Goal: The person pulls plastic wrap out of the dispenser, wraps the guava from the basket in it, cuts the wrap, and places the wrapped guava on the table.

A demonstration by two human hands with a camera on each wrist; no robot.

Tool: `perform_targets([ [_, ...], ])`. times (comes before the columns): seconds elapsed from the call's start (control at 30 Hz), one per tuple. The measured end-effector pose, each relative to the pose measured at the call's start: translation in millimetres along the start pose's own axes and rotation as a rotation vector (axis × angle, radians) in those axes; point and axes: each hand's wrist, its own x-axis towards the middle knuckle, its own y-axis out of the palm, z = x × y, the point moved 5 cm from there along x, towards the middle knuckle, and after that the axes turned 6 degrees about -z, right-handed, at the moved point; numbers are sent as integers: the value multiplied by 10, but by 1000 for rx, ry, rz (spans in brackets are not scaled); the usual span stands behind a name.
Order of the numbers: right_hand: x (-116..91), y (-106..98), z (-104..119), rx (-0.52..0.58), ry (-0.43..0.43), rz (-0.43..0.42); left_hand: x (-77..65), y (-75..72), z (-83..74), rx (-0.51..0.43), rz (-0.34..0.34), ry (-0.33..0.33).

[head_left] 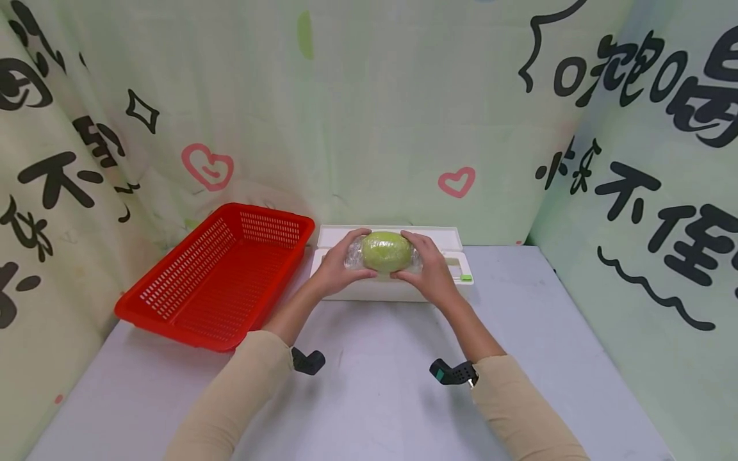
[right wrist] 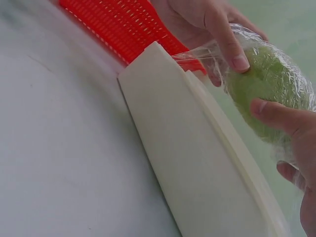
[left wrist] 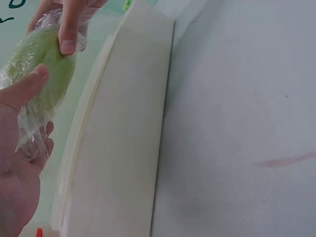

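Note:
Between both hands is a green oval fruit (head_left: 386, 251), wrapped in clear cling film that bunches up at its two ends. My left hand (head_left: 341, 264) grips the left end, thumb along the near side and fingers curled round the back. The other end is held the same way by my right hand (head_left: 429, 267). Both thumbs press on the fruit's green surface (right wrist: 266, 81) in the right wrist view. Behind and below it stands a long white cling film dispenser box (head_left: 375, 292), its lid (head_left: 398, 234) raised at the back. A strip of film (right wrist: 195, 53) stretches near the left hand.
To the left, a red perforated plastic basket (head_left: 213, 282) stands at an angle beside the dispenser. A small green piece (head_left: 466, 278) sits at the dispenser's right end. Printed curtains (head_left: 369, 128) hang round the back and sides of the white table (head_left: 380, 397).

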Motion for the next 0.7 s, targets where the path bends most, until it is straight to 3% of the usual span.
perform_targets([
  [0.4, 133, -136, 29, 95, 55, 16, 62, -105, -133, -37, -19, 56],
  [0.7, 262, -289, 109, 111, 79, 66, 83, -175, -237, -23, -15, 34],
])
